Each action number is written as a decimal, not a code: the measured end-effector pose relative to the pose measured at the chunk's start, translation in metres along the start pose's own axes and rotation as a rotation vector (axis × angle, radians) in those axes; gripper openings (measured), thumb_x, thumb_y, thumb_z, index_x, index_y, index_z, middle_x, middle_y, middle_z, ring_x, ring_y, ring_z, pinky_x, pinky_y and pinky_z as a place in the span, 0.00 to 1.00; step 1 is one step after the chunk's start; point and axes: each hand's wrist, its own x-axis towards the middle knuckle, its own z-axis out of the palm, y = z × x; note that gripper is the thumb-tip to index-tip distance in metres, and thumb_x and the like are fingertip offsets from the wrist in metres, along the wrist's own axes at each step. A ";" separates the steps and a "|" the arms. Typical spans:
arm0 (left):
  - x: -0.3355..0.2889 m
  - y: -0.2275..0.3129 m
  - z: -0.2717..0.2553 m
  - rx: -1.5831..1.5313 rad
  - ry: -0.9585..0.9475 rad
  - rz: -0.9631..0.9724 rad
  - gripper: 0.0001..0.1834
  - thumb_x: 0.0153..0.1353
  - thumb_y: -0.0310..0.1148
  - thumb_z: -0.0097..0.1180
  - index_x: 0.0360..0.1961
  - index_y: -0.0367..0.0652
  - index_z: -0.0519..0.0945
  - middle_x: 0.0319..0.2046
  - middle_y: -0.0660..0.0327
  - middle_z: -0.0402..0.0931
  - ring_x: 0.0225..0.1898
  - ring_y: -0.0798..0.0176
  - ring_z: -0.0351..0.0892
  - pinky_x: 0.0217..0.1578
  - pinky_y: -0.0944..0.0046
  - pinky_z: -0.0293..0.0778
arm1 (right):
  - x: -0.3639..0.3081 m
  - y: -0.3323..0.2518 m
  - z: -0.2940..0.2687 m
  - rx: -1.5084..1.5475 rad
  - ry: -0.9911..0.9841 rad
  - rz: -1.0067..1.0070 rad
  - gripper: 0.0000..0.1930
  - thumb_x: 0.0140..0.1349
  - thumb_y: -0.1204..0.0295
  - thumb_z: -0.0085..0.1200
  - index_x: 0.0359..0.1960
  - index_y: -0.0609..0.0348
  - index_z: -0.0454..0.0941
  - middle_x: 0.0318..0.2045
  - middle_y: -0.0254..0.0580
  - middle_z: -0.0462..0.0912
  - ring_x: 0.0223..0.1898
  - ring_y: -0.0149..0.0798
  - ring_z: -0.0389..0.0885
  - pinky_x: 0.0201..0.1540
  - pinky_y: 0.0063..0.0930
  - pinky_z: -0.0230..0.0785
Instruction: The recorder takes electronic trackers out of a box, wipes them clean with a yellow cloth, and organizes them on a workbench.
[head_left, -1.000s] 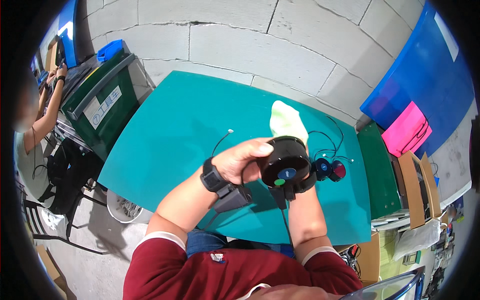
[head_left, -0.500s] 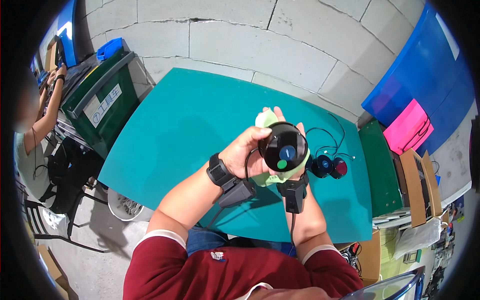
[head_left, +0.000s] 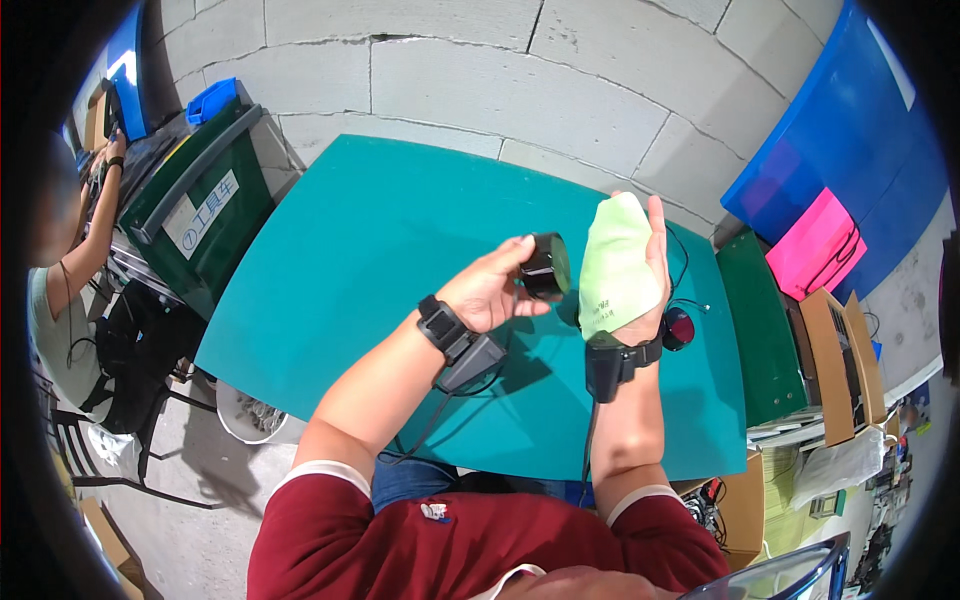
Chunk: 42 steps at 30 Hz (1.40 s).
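My left hand [head_left: 487,289] grips a round black puck-like device [head_left: 543,266] by its edge, thumb on top. The device is turned on its side, with a greenish disc face toward the right. To its right, my right hand [head_left: 652,262] is raised with the fingers stretched out. A light green cloth [head_left: 618,262] with some small print lies over its palm and hides most of the fingers. Device and cloth are apart. Beyond my right wrist another round device [head_left: 678,328], dark with a reddish top, sits on the table.
The green table [head_left: 400,250] stands against a block wall [head_left: 450,90]. Thin black cable [head_left: 684,262] lies at its right. A green tool cart [head_left: 205,205] and another person [head_left: 75,250] are on the left. Open cardboard box [head_left: 835,370] and pink bag [head_left: 818,243] are right.
My hands have moved apart. The left has drawn the device off the cloth and tipped it on its side; the right, with the cloth, has shifted right and lifted upright.
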 end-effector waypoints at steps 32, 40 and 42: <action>-0.017 0.002 0.031 1.077 0.008 0.635 0.41 0.49 0.26 0.59 0.63 0.44 0.51 0.55 0.50 0.61 0.54 0.58 0.65 0.42 0.65 0.74 | -0.010 0.012 0.004 -0.753 -0.382 -0.248 0.11 0.59 0.67 0.46 0.38 0.61 0.70 0.45 0.48 0.68 0.45 0.37 0.68 0.48 0.32 0.62; -0.022 0.010 0.028 0.516 -0.147 0.249 0.30 0.57 0.31 0.54 0.59 0.45 0.55 0.43 0.59 0.68 0.41 0.66 0.73 0.35 0.68 0.74 | -0.011 0.007 0.008 -0.882 -0.498 -0.488 0.11 0.57 0.65 0.48 0.31 0.62 0.72 0.43 0.50 0.70 0.44 0.43 0.69 0.46 0.35 0.63; -0.023 0.014 0.026 0.391 -0.126 0.133 0.28 0.58 0.33 0.52 0.58 0.46 0.57 0.44 0.60 0.68 0.42 0.67 0.73 0.36 0.68 0.74 | -0.011 0.007 0.010 -0.953 -0.540 -0.549 0.13 0.56 0.63 0.49 0.33 0.62 0.72 0.43 0.51 0.70 0.44 0.46 0.69 0.46 0.36 0.63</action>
